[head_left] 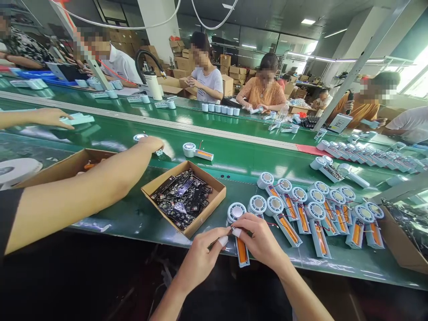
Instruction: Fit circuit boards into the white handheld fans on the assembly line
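Observation:
My left hand (pixel 203 252) and my right hand (pixel 262 238) meet fingertip to fingertip at the table's near edge, both closed in a pinch. A thin dark edge, apparently a circuit board, shows in the left fingers. A tiny pale piece sits where the fingertips meet; what the right fingers grip is mostly hidden. White coverings wrap some fingertips. Right beneath the hands lies a light-blue fan housing (pixel 242 255) with a round head and an orange-filled handle, partly covered by my right hand. Several similar housings (pixel 316 211) with red wires lie to the right.
A cardboard box (pixel 203 218) of black circuit boards stands left of my hands; another box (pixel 404 252) is at the right edge. A co-worker's arm (pixel 76 203) reaches in from the left over the green conveyor (pixel 234 149), where one housing (pixel 189 150) lies. People work opposite.

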Demonstrator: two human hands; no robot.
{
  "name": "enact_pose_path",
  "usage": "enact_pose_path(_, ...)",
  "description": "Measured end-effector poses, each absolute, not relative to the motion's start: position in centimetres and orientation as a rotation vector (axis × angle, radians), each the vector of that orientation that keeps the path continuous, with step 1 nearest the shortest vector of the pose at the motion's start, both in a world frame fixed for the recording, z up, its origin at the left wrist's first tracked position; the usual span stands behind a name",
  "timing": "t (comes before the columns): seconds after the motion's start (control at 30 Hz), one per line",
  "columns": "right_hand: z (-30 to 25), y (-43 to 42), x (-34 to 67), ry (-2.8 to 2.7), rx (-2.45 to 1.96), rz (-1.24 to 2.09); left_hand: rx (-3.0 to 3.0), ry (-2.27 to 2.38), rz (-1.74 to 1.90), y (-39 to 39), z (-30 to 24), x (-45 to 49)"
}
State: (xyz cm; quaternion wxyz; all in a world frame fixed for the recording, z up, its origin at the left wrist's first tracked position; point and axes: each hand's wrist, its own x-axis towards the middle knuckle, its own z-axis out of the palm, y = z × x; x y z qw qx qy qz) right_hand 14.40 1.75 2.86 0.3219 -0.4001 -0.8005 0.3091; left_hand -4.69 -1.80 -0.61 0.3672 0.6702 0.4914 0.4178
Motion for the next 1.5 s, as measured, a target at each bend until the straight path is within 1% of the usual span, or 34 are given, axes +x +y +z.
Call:
enact_pose_path(0.13, 3.0, 1.6, 14.1, -2.096, -1.104, 0.797, 1.754, 1.260, 1.086, -1.8, -0.9, -4.6)
enact_pose_path(0.23, 3.4, 1.5, 14.2, -2.082, -1.172, 0.834, 1.717, 1.300, 1.099, -2.2, -0.1, -4.1)
enact_pose_path(0.37, 3.5, 1.3, 14.7, -1.879, -1.265, 1.153, 1.561, 1.242, 1.081, -3.2, 1.0, -3.7)
enact_pose_path(0.5, 2.9, 1.4, 15.0, -1.569, -1.201, 1.419, 1.331, 1.327, 1.091, -2.8, -0.1, -3.1)
enact_pose_path(0.6, 3.2, 1.2, 14.9, -1.507, -1.091, 1.550, 1.336, 1.324, 0.954, -1.9, -0.9, -2.4)
enact_pose_path(0.67, 3.7, 0.8, 14.8, -1.543, -1.034, 1.558, 1.271, 1.200, 0.883, -1.5, -0.9, -2.0)
enact_pose_path(0.77, 4.3, 0.0, 14.8, -1.674, -1.022, 1.456, 1.089, 0.959, 0.885, -1.4, -0.6, -1.3)
enact_pose_path(0.83, 4.4, -0.5, 15.0, -1.743, -1.050, 1.360, 0.998, 0.904, 0.952, -1.5, -0.5, -0.8)
enact_pose_path(0.9, 4.2, -0.8, 15.3, -1.716, -1.075, 1.313, 0.961, 0.960, 1.049, -1.7, -0.6, -0.3)
enact_pose_path(1.0, 3.6, -0.8, 15.6, -1.542, -1.071, 1.345, 0.943, 1.077, 1.139, -2.2, -0.8, 0.1)
enact_pose_path(1.1, 3.1, -0.6, 15.7, -1.429, -1.049, 1.367, 0.935, 1.071, 1.118, -2.5, -0.6, 0.0)
enact_pose_path(1.23, 2.9, -0.6, 15.5, -1.453, -1.095, 1.275, 1.023, 1.160, 1.124, -2.5, -0.5, -0.1)
enact_pose_path(1.33, 3.2, -0.8, 15.4, -1.659, -1.287, 0.975, 1.008, 1.193, 1.190, -2.3, -0.7, 0.0)
enact_pose_path(1.43, 4.0, -1.2, 15.6, -2.090, -1.490, 0.518, 1.007, 1.210, 1.231, -2.2, -0.7, -0.2)
enact_pose_path(1.5, 4.9, -1.5, 15.6, -2.396, -1.547, 0.318, 1.037, 1.227, 1.238, -2.1, -0.4, -0.5)
